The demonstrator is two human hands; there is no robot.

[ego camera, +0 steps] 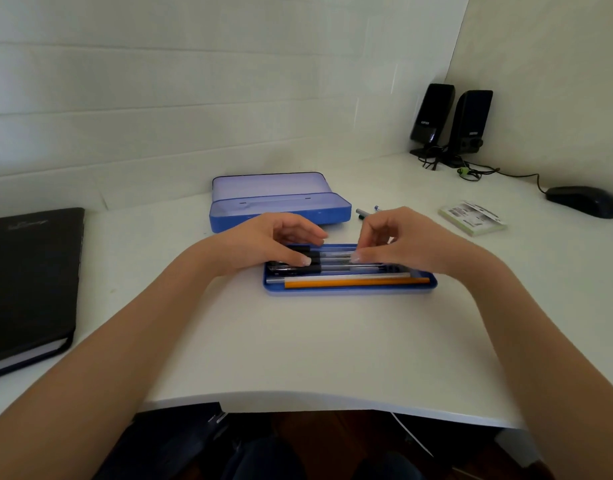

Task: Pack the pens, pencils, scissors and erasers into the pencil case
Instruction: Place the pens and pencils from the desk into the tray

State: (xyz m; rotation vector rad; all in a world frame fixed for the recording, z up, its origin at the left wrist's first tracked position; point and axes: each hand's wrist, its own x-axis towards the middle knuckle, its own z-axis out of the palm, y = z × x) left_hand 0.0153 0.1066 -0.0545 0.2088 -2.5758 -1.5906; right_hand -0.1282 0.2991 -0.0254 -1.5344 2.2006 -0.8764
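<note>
A blue pencil case (281,211) stands open at the back of the white desk, its lid raised. In front of it lies a shallow blue tray (350,289) holding several black-capped clear pens (333,263), a grey pencil and an orange pencil (357,282). My left hand (270,242) rests over the pens' black caps with fingers curled, thumb tip on a cap. My right hand (395,237) pinches the clear barrel of a pen near its middle. Two more pens (365,213) lie on the desk behind my right hand. No scissors or erasers show.
A black notebook (28,282) lies at the left edge. Two black speakers (450,123) with cables stand in the back right corner, a black mouse (582,200) beside them. A pad of sticky notes (471,218) lies right of the case.
</note>
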